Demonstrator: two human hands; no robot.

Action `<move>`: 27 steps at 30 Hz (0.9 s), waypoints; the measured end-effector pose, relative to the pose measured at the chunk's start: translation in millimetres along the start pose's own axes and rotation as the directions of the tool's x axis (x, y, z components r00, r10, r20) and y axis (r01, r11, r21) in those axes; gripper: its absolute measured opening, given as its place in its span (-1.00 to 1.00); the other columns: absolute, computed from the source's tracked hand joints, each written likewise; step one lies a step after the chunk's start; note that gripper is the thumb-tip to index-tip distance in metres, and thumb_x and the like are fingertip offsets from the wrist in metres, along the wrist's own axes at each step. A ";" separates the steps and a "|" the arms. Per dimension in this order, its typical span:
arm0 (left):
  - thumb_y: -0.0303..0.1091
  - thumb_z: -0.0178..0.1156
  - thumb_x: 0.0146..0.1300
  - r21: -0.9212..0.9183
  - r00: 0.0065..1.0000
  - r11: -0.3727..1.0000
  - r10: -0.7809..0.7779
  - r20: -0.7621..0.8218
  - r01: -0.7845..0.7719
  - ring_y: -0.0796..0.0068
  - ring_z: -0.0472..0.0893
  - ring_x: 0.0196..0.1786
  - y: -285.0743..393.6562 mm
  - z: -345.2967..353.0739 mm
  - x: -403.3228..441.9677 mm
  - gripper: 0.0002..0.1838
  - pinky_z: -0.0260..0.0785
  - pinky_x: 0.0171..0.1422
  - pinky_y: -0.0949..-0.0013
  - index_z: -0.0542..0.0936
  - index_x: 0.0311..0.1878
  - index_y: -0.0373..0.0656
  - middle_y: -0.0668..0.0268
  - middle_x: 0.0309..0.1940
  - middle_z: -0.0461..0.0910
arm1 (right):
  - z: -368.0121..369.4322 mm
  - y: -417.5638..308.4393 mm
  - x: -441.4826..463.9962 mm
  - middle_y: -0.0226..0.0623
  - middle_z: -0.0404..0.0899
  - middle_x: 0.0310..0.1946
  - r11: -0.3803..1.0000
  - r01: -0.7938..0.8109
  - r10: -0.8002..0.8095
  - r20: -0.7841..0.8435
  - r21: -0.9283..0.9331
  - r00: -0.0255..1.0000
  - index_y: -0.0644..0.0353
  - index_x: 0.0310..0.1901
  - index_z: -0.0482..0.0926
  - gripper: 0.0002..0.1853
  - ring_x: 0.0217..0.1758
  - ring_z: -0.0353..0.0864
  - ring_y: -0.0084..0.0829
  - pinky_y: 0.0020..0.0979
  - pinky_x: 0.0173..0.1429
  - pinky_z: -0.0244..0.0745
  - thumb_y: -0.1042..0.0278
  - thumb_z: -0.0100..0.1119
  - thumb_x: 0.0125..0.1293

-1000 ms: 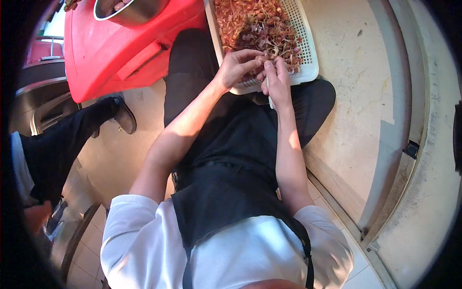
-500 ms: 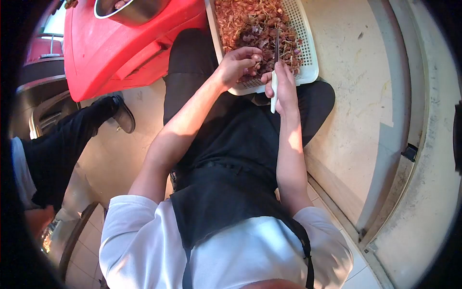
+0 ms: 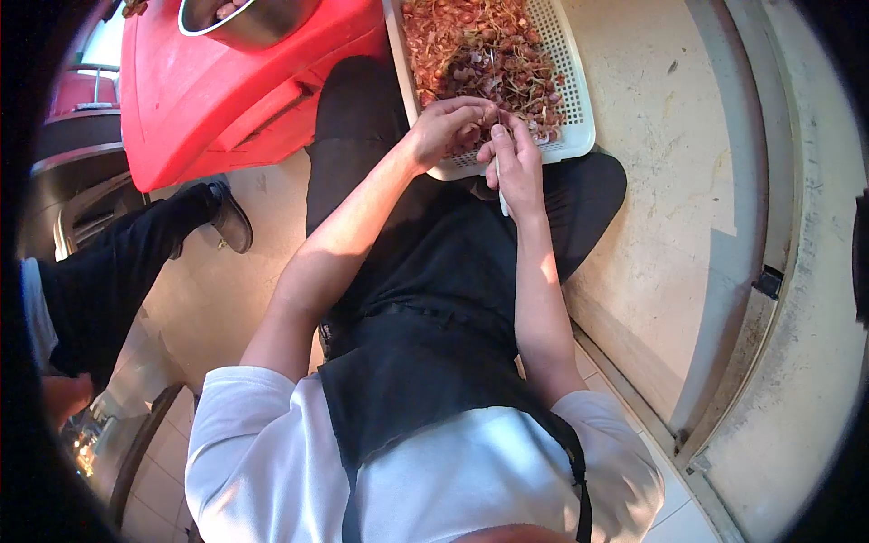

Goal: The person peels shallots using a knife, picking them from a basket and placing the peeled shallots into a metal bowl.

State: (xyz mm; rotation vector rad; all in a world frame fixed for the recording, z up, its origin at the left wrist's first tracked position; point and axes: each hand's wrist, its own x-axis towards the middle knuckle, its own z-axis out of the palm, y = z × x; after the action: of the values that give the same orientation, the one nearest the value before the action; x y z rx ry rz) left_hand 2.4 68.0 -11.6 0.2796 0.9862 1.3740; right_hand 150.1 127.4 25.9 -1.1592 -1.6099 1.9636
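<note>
My left hand (image 3: pixel 444 131) is closed around a small shallot, mostly covered by the fingers. My right hand (image 3: pixel 519 172) grips a knife with a white handle (image 3: pixel 504 203), whose end shows below the palm. Its blade is largely hidden between the hands, and the fingertips of both hands meet over the near edge of a white perforated basket (image 3: pixel 581 127). Inside the basket lie many small reddish shallots (image 3: pixel 466 41) with dry roots, and dark purplish skins near my hands. The basket rests by my knees.
On the left, a red plastic table or stool (image 3: pixel 244 100) bears a metal bowl (image 3: pixel 258 27) with some bulbs in it. Another person's dark-trousered leg and shoe (image 3: pixel 233 222) extend in from the left. A pale wall or panel with a metal frame (image 3: pixel 756 335) runs along the right.
My right hand has moved left with the knife, up against my left hand. The blade, earlier in plain view pointing away over the basket, is now mostly hidden.
</note>
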 end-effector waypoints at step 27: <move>-0.36 0.26 0.33 -0.007 0.994 0.998 0.066 -0.084 -0.067 0.56 0.61 -0.21 -8.1 -7.5 5.9 -0.74 0.50 -0.13 0.50 0.53 0.03 -0.21 0.35 -0.20 0.61 | 9.9 5.5 -3.9 -0.39 0.58 -0.49 0.908 0.146 -0.188 -0.071 -0.394 0.980 0.25 0.31 0.34 -0.53 -0.54 0.48 -0.62 -0.50 -0.42 0.40 0.20 0.02 0.47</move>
State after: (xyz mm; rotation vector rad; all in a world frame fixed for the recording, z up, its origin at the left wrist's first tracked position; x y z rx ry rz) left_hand 1.9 68.7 -24.1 0.2516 1.0471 1.4605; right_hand 146.1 116.7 22.5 -1.1920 -2.0244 1.4891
